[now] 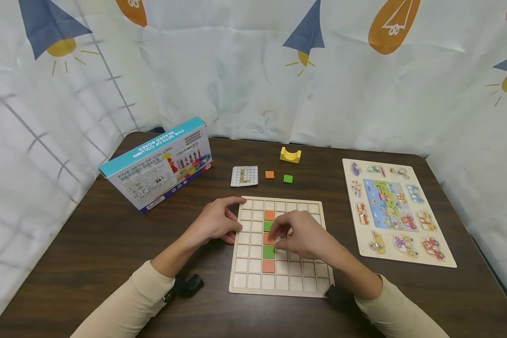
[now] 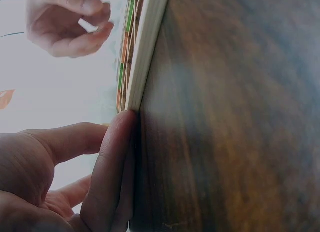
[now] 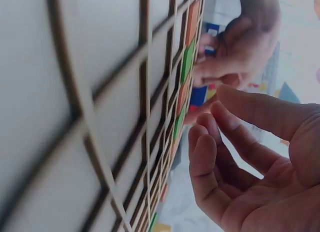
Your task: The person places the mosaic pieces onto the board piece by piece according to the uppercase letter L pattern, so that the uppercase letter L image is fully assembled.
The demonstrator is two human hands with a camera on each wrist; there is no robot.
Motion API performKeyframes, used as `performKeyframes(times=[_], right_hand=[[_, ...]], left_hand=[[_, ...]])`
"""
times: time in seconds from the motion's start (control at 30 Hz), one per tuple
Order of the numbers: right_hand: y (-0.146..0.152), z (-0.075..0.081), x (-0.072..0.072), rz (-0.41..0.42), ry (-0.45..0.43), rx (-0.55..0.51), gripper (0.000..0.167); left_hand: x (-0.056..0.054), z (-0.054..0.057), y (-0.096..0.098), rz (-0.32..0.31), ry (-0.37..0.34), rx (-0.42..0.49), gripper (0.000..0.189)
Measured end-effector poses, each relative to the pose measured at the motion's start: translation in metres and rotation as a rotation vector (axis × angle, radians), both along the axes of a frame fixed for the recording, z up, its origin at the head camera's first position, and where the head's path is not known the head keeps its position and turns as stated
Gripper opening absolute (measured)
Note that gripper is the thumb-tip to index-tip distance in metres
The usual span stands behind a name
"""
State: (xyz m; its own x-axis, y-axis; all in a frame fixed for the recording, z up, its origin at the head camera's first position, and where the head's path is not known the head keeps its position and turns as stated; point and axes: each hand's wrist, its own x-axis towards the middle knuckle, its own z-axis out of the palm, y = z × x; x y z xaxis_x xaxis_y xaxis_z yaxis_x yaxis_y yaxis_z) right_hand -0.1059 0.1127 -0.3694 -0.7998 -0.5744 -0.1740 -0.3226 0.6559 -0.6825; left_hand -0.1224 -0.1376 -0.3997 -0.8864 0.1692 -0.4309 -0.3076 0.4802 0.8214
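Grid board (image 1: 295,277): near table edge, centre; column of orange and green tiles (image 1: 269,234) in it. Right hand (image 1: 302,234): above board beside column, fingers loosely curled, holding nothing. Left hand (image 1: 215,223): fingers relaxed, pressing board's left edge. Farther: loose orange tile (image 1: 269,174), green tile (image 1: 288,178).
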Motion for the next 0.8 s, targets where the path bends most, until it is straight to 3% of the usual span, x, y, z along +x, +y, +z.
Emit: performKeyframes(times=[0.8], right_hand=[[0.027,0.005,-0.089,-0.214,0.067,0.033,0.025]], left_hand=[[0.000,0.001,0.001,0.001,-0.003,-0.012,0.071]])
